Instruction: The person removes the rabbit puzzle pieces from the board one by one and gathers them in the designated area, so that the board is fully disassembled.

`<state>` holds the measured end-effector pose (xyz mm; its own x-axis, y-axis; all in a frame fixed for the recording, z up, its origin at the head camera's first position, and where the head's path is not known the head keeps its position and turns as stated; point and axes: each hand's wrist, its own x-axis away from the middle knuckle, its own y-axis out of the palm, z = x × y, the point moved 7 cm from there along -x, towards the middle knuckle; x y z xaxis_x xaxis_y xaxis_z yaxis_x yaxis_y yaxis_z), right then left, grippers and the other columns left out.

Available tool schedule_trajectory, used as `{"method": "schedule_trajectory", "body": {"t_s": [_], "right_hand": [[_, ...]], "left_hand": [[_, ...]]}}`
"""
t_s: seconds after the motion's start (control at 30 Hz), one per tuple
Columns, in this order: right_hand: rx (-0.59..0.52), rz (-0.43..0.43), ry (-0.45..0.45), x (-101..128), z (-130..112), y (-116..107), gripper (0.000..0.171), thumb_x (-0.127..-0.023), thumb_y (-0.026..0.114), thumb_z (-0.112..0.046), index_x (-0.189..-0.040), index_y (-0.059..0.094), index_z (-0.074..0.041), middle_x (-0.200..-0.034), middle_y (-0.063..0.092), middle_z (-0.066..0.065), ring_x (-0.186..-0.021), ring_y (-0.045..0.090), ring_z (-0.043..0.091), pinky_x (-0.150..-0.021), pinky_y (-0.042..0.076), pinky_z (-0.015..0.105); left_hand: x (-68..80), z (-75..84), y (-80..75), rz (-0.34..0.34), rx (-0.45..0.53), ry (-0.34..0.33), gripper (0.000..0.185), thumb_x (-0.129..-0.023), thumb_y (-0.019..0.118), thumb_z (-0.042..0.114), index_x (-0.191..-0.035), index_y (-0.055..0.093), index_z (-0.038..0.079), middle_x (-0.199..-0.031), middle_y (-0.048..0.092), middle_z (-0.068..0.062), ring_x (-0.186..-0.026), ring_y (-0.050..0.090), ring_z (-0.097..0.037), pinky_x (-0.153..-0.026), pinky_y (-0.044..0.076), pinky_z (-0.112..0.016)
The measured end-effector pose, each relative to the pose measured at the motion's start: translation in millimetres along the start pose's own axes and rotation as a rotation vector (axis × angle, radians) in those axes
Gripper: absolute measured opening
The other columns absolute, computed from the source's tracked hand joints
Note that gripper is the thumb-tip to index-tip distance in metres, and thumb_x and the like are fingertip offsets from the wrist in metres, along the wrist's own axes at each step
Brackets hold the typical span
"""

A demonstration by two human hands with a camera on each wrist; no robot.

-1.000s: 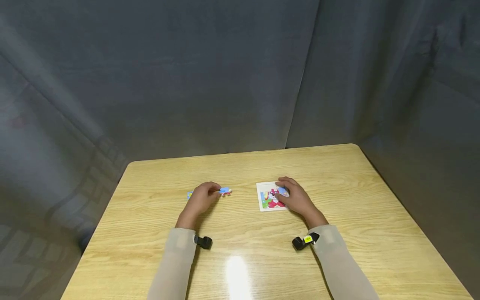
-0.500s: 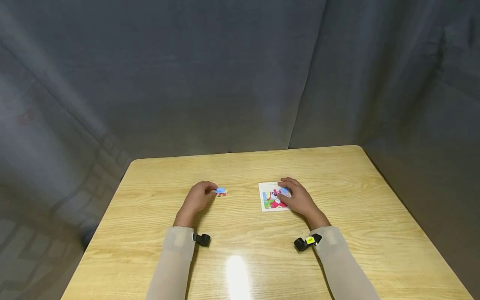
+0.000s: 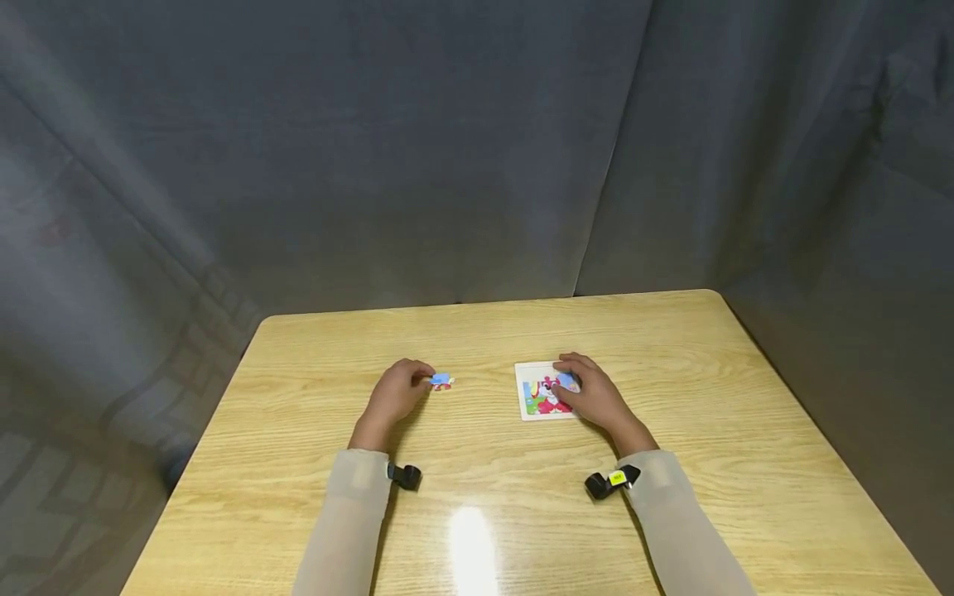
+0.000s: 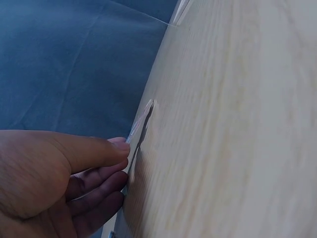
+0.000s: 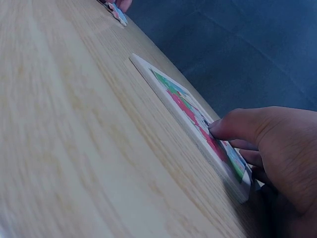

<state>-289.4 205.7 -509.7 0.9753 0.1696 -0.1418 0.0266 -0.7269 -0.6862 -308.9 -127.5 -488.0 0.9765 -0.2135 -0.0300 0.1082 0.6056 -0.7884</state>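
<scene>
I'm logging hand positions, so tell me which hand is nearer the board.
Right. The right hand touches the board at its right side; the left hand is apart from it, off to its left, pinching a puzzle piece.

The person's bare left hand (image 3: 397, 389) and right hand (image 3: 599, 399) emerge from pale beige sleeves (image 3: 339, 526), each cuff carrying a small black camera (image 3: 407, 478), the right one marked with a yellow label (image 3: 617, 478).

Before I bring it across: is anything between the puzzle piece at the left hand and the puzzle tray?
Nothing visible stands between the puzzle piece at the left hand and the puzzle tray; only tabletop shows there. The right hand, however, covers part of the tray's right side.
</scene>
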Motion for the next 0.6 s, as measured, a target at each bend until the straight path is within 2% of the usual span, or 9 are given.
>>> {"method": "schedule_trajectory", "body": {"t_s": [0.6], "right_hand": [[-0.004,0.008,-0.012,-0.3,-2.2,-1.4,0.045,-0.088,0.073,-0.018,-0.128,0.061,-0.001,-0.143,0.046,0.015,-0.137,0.035,0.037,-0.111,0.029,0.053]], "left_hand": [[-3.5,-2.0,3.6,0.021,-0.052,-0.023,0.018,-0.093,0.067,0.013,-0.110,0.071,0.013,-0.115,0.063,-0.008,-0.107,0.060,-0.027,-0.093,0.048,-0.044]]}}
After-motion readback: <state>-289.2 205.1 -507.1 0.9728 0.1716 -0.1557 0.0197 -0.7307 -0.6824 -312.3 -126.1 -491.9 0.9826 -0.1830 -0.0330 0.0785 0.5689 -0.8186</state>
